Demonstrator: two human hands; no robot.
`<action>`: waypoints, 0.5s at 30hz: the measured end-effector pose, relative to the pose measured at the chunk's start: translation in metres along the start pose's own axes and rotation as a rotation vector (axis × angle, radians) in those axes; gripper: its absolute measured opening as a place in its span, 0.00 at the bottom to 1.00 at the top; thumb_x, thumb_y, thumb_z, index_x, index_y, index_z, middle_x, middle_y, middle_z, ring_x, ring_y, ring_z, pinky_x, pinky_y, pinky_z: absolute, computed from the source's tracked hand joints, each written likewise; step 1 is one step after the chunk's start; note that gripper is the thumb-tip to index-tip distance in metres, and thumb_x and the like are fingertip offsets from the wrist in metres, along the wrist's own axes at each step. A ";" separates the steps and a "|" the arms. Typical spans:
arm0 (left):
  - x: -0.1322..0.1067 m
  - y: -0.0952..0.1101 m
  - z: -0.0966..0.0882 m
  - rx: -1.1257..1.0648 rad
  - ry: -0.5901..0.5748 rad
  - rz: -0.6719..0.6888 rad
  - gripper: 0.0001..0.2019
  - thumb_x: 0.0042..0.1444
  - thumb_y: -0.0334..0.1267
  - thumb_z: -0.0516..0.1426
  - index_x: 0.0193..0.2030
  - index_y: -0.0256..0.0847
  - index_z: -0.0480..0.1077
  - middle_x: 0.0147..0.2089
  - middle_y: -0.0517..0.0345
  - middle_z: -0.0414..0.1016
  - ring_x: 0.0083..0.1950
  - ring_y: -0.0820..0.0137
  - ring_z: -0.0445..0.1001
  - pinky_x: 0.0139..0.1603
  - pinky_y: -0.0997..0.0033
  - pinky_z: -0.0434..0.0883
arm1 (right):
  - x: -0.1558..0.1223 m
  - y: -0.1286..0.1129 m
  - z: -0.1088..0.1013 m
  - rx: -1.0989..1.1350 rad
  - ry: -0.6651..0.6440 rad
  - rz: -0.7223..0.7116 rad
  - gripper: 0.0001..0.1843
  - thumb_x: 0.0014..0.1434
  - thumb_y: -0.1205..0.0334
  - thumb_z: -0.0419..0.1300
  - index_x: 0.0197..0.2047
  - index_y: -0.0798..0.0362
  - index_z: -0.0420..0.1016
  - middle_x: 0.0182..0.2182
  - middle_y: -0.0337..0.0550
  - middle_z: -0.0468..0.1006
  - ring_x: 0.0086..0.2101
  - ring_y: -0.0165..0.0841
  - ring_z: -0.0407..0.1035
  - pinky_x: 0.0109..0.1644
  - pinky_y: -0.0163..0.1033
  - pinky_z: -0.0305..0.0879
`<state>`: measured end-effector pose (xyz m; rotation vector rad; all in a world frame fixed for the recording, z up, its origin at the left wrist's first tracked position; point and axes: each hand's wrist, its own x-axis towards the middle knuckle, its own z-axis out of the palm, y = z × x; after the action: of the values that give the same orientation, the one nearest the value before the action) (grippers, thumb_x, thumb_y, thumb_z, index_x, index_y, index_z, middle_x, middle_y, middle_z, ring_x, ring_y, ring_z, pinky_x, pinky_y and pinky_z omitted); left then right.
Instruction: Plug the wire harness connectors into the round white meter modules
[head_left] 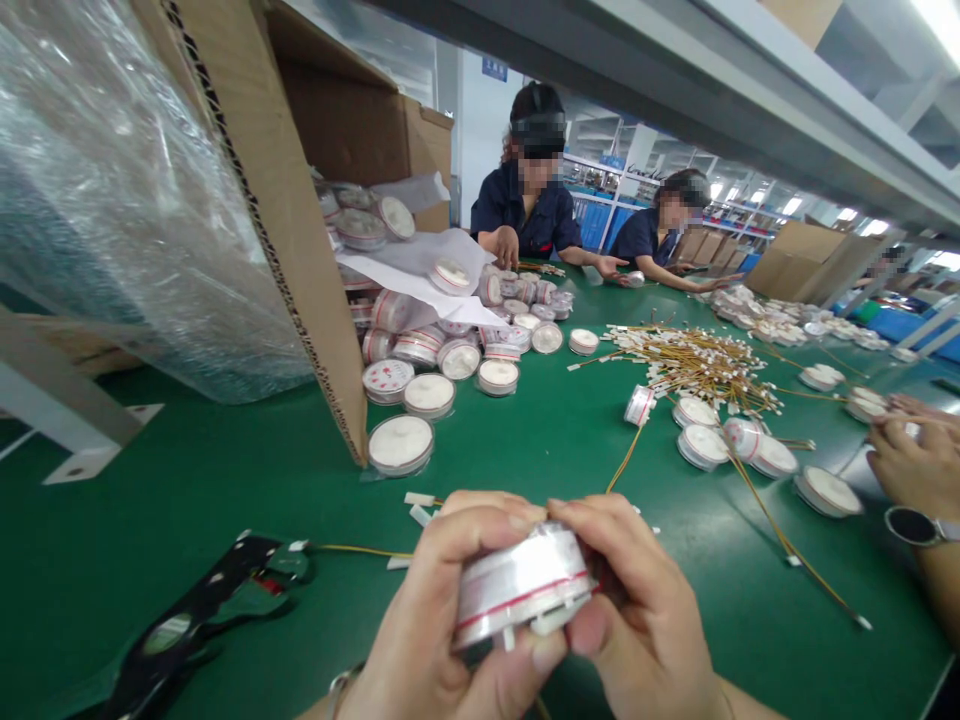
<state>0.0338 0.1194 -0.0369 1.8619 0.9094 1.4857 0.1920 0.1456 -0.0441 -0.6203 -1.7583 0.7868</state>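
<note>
Both my hands grip one round white reel-like piece [521, 590] with a red stripe round its side and a clear wrap, tilted above the green table [247, 480]. My left hand [442, 610] is closed round its left side, thumb underneath. On its right side, my right hand [637, 600] pinches the edge with thumb and fingers. White tabs show at the piece's lower edge, near my thumbs. Behind my left hand lie small white connectors [420, 500] and a yellow wire [360, 549] leading to a black flat device [202, 610] at the left.
A cardboard box [300, 220] on its side spills many similar round pieces [429, 393]. A heap of yellow wires with white connectors [690, 360] lies mid-table. A co-worker's hand with a watch [911, 525] is at the right; two people [525, 200] sit across. A metal beam [675, 110] crosses above.
</note>
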 end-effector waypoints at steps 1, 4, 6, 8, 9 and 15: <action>0.000 -0.001 0.000 -0.005 -0.012 -0.019 0.17 0.59 0.37 0.55 0.53 0.48 0.56 0.49 0.57 0.62 0.54 0.70 0.62 0.54 0.77 0.66 | 0.000 0.002 0.000 0.002 -0.013 0.017 0.23 0.61 0.46 0.52 0.56 0.45 0.65 0.42 0.41 0.71 0.41 0.29 0.65 0.41 0.33 0.64; 0.001 -0.003 -0.001 -0.025 -0.033 -0.019 0.17 0.60 0.39 0.54 0.54 0.49 0.54 0.50 0.57 0.59 0.54 0.71 0.62 0.53 0.77 0.67 | -0.001 0.006 -0.002 -0.021 -0.075 0.035 0.25 0.62 0.45 0.50 0.60 0.44 0.59 0.49 0.42 0.67 0.48 0.32 0.62 0.51 0.38 0.62; 0.001 -0.004 -0.001 -0.037 -0.055 -0.002 0.17 0.60 0.42 0.53 0.55 0.49 0.54 0.51 0.56 0.58 0.54 0.70 0.61 0.52 0.76 0.67 | -0.001 0.007 -0.004 -0.032 -0.117 0.018 0.29 0.62 0.43 0.49 0.63 0.45 0.55 0.52 0.43 0.66 0.49 0.34 0.61 0.52 0.41 0.60; 0.000 -0.006 0.000 -0.037 -0.061 0.011 0.22 0.58 0.50 0.55 0.55 0.49 0.54 0.51 0.55 0.57 0.55 0.67 0.61 0.53 0.73 0.67 | 0.000 0.006 -0.005 -0.044 -0.141 -0.023 0.33 0.60 0.42 0.50 0.64 0.47 0.53 0.52 0.45 0.65 0.49 0.35 0.61 0.52 0.42 0.61; 0.000 -0.007 0.000 -0.036 -0.054 0.016 0.26 0.55 0.54 0.56 0.56 0.49 0.54 0.51 0.55 0.56 0.54 0.66 0.61 0.53 0.72 0.68 | 0.001 0.006 -0.006 -0.059 -0.141 -0.049 0.33 0.60 0.42 0.51 0.64 0.48 0.53 0.51 0.45 0.66 0.48 0.35 0.61 0.52 0.42 0.61; -0.004 -0.011 0.004 0.089 -0.016 0.027 0.35 0.46 0.59 0.60 0.56 0.46 0.55 0.49 0.54 0.59 0.50 0.65 0.64 0.51 0.70 0.67 | 0.007 0.000 -0.004 -0.095 -0.093 -0.103 0.26 0.61 0.49 0.54 0.60 0.50 0.61 0.46 0.44 0.72 0.46 0.33 0.65 0.50 0.39 0.63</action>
<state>0.0353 0.1227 -0.0482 1.9538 0.9605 1.4662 0.1939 0.1518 -0.0391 -0.5588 -1.9060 0.6731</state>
